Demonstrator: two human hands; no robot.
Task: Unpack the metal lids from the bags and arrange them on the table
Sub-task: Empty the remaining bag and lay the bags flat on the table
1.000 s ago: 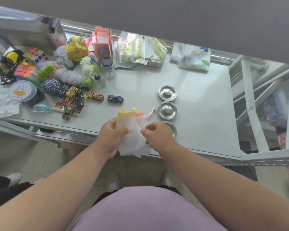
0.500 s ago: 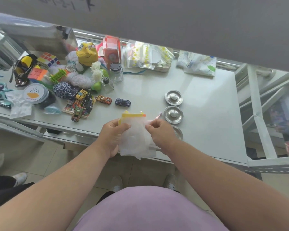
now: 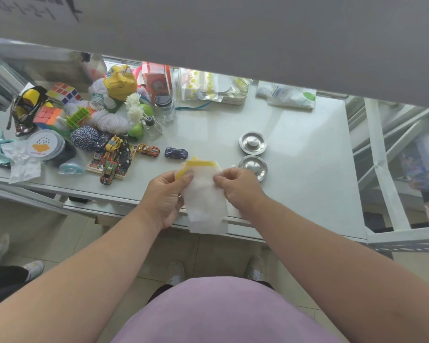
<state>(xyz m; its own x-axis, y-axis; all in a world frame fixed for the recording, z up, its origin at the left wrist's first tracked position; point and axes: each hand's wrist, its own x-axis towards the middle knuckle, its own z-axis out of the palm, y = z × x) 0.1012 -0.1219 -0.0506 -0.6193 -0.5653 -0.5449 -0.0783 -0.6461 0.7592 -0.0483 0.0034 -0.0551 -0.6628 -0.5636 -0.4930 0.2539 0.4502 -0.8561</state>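
Note:
I hold a stack of frosted white bags (image 3: 206, 204) with a yellow zip strip at the top, over the table's front edge. My left hand (image 3: 165, 194) grips its left side near the strip and my right hand (image 3: 238, 186) pinches the right side. Two round metal lids with knobs lie on the table beyond my right hand, one farther (image 3: 252, 142) and one nearer (image 3: 253, 167), the nearer partly behind my fingers. A third lid seen earlier is hidden under my right hand.
The white table (image 3: 307, 174) carries a heap of toys at left: toy cars (image 3: 175, 153), puzzle cubes (image 3: 63, 92), yarn, a glass jar (image 3: 165, 107). Patterned bags (image 3: 201, 86) and a cloth pouch (image 3: 289, 96) lie at the back. A white metal frame (image 3: 386, 184) stands at right.
Both hands have squared the bags together, so the orange and pink strips no longer show and only the yellow one tops the stack. The lids have not moved.

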